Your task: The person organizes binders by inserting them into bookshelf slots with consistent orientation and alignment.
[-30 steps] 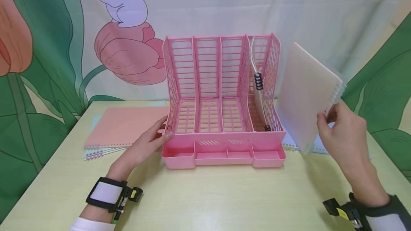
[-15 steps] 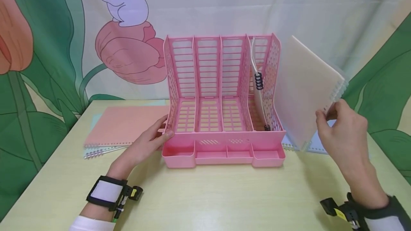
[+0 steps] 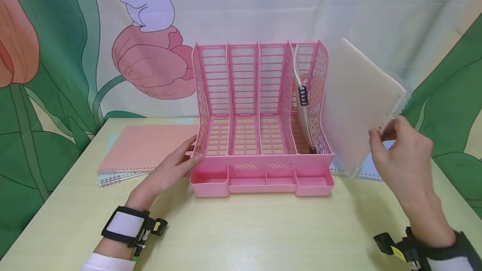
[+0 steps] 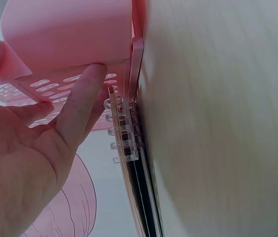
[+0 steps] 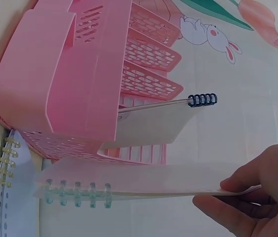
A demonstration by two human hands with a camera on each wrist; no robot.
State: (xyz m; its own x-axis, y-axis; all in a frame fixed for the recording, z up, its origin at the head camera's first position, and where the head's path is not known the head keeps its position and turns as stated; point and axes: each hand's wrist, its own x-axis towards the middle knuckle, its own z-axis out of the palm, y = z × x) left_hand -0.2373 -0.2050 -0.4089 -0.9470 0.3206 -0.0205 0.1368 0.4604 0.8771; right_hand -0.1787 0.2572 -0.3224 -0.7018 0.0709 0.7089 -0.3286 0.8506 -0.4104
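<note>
A pink desk file organizer stands mid-table, with upright dividers behind small front trays. My left hand holds its left front corner, thumb on the front rim and fingers along the outer side wall. Right of the organizer, my right hand pinches a pale ring-bound notebook by its ringed edge, between thumb and fingers. Raised and tilted, the notebook shows its greenish clear rings in the right wrist view. A notebook with black rings stands in the rightmost compartment, partly hidden by the organizer.
Left of the organizer lies a stack of ring-bound notebooks, a salmon-pink one on top. A bluish notebook lies at the right, partly covered by the raised one. A printed cloth hangs behind the table.
The pale notebook in my right hand has risen slightly and shifted a little, with its bottom corner moving left towards the organizer. My left hand has stayed in place.
</note>
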